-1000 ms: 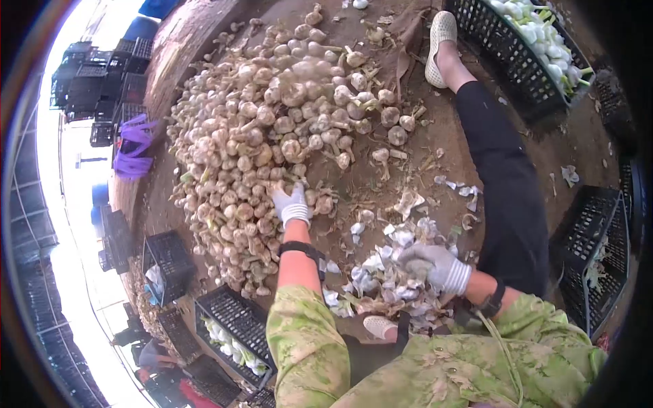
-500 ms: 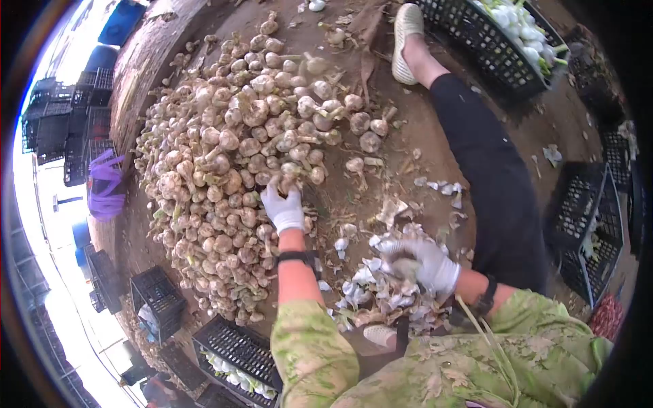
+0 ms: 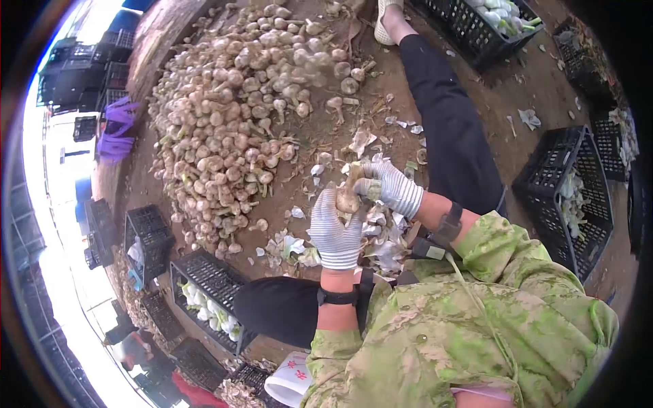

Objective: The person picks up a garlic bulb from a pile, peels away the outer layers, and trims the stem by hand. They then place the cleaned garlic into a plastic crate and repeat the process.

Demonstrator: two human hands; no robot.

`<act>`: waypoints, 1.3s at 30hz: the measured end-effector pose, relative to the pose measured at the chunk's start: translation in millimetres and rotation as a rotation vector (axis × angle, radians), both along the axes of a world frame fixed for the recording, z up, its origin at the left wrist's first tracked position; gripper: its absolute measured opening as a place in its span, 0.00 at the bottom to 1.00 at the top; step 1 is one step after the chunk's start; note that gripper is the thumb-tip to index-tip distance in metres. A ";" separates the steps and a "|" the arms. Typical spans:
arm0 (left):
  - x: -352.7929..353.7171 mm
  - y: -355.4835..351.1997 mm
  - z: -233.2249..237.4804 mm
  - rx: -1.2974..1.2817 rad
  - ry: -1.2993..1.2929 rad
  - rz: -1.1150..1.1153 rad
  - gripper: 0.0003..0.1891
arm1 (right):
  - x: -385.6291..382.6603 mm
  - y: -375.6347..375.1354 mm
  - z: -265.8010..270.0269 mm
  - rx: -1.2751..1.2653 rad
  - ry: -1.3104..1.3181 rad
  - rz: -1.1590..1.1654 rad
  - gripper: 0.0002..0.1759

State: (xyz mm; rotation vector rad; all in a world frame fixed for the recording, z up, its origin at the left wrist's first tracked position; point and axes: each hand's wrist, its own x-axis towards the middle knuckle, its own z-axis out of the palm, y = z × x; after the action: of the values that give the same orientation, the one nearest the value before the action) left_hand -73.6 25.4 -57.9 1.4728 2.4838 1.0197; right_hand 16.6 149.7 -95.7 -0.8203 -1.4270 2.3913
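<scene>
In front of my body, a garlic bulb (image 3: pixel 347 201) with its stem upward is held between both gloved hands. My left hand (image 3: pixel 336 232) is closed around the bulb from the near left. On the right, my right hand (image 3: pixel 392 188) has its fingers closed at the stem and the bulb's side; whether it also holds a small tool is hidden. Below the hands lies a heap of peeled garlic skins (image 3: pixel 389 246). A large pile of unpeeled garlic bulbs (image 3: pixel 224 129) spreads over the ground to the upper left, apart from both hands.
Black crates with white trimmed garlic stand at the lower left (image 3: pixel 211 289) and upper right (image 3: pixel 469 34). Another crate (image 3: pixel 571 197) with scraps is at the right. My trousered leg (image 3: pixel 452 115) stretches along the pile's right side. A white printed container (image 3: pixel 291 379) sits below.
My left hand has come back from the pile with a garlic bulb. My right hand has risen from the skins to meet it, and the view has shifted.
</scene>
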 end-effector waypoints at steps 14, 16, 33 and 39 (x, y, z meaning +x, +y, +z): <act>21.7 -16.5 40.3 -0.013 0.147 -0.049 0.24 | 18.2 -16.6 22.9 -0.041 0.019 0.055 0.07; 25.6 -21.7 45.2 0.144 -0.667 0.120 0.21 | 22.2 -19.8 31.3 0.335 0.051 0.100 0.08; 35.4 -39.7 43.3 0.211 -0.253 0.077 0.23 | 21.3 -38.2 24.9 0.018 0.026 0.069 0.14; 36.9 -44.5 38.9 0.310 -0.624 0.124 0.21 | 29.5 -36.9 30.7 0.162 0.022 0.130 0.12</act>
State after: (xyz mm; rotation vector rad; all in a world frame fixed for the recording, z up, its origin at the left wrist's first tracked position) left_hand -36.8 -19.1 -19.0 0.8590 2.0403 1.6410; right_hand 46.1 112.7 -65.0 -0.6785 -1.6867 2.3293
